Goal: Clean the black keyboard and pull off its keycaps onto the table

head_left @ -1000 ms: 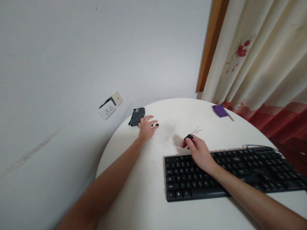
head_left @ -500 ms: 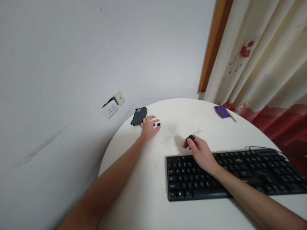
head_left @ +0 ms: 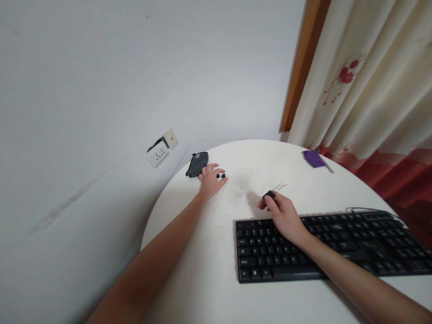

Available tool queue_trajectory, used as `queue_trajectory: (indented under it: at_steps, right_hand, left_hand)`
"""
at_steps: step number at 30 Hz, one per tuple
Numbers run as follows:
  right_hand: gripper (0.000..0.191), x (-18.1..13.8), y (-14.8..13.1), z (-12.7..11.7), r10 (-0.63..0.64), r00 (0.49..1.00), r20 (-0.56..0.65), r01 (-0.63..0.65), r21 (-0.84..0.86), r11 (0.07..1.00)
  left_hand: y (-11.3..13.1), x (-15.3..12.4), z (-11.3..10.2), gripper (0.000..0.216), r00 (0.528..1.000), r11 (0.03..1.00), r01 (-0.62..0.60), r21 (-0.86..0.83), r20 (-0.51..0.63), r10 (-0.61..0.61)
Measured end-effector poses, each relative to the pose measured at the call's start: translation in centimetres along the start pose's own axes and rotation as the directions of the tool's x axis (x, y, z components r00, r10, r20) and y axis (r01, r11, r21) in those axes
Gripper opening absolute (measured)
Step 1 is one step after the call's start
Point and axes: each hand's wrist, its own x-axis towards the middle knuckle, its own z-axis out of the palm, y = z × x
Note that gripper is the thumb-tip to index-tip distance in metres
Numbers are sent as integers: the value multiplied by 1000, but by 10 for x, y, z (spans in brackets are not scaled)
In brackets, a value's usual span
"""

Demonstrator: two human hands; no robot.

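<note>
My left hand (head_left: 211, 179) reaches across the round white table (head_left: 209, 279) and pinches a small black keycap (head_left: 221, 176) between thumb and fingers. A dark grey pouch (head_left: 196, 164) lies just behind that hand. My right hand (head_left: 282, 213) rests at the upper left corner of the black keyboard (head_left: 330, 247). Its fingers are closed on a wire keycap puller (head_left: 274, 191) with a black grip, whose thin wire loops stick out beyond the fingers.
A purple item (head_left: 313, 158) with a thin stick lies at the table's far right, near the flowered curtain (head_left: 371, 81). A white wall socket (head_left: 158, 155) with a plug sits on the wall to the left. The keyboard's cable (head_left: 364, 209) runs along its far edge.
My left hand's fingers have closed round the small black keycap that lay just beyond them. The right hand has hardly moved. The camera has shifted slightly.
</note>
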Motion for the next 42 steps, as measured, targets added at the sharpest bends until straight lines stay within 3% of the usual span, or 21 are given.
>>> queue_trajectory:
  at_steps: [18, 28, 36, 42]
  right_hand:
    - [32, -1, 0, 1, -16, 1000, 8, 16, 18, 1000]
    - [32, -2, -2, 0, -18, 1000, 11, 18, 18, 1000]
    - [31, -2, -5, 0, -13, 1000, 20, 13, 25, 1000]
    - [31, -2, -6, 0, -13, 1000, 11, 13, 17, 1000]
  left_hand:
    - [-5, -1, -1, 11, 999, 999, 7, 34, -49, -6]
    - [6, 0, -12, 10, 969, 954, -247, -169, -57, 241]
    - [14, 18, -33, 25, 954, 962, -274, -16, 127, 273]
    - [-2, 28, -20, 15, 937, 960, -280, 16, 222, 270]
